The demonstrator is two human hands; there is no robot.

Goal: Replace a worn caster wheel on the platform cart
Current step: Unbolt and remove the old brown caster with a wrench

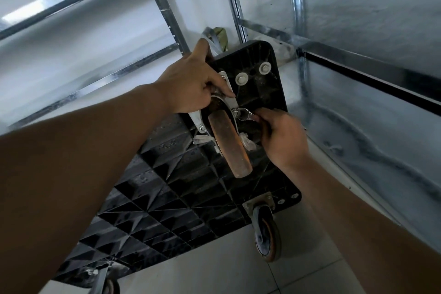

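Note:
The black platform cart [167,188] stands tipped on its side, ribbed underside toward me. A worn orange-brown caster wheel [230,143] in a silver bracket [229,93] sits near its upper end. My left hand [193,86] grips the top of that bracket, fingers curled round it. My right hand [279,136] holds a small silver wrench [244,113], whose head sits on a bolt at the bracket's right side. Two large washered bolts [253,74] show above the caster.
A second caster [266,234] with a grey-orange wheel is bolted at the cart's lower right corner; part of a third [107,279] shows at bottom left. Galvanised metal shelving [358,59] surrounds the cart left, back and right. The floor [214,277] is pale tile.

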